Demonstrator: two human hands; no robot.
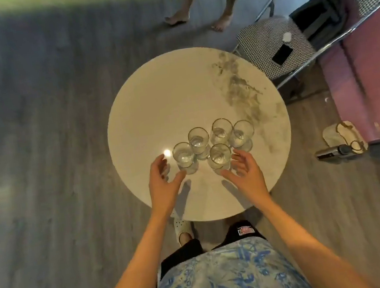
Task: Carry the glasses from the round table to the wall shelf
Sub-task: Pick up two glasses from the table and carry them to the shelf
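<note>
Five clear glasses (213,144) upright, clustered on near half of round table (159,104). Left hand (162,182) beside leftmost glass, fingers spread and curled, gripping nothing. Right hand (245,172) by nearest glass, fingers likewise spread. Houndstooth chair (265,43) with phone (282,55) at far right; bare legs (203,2) beyond table.
</note>
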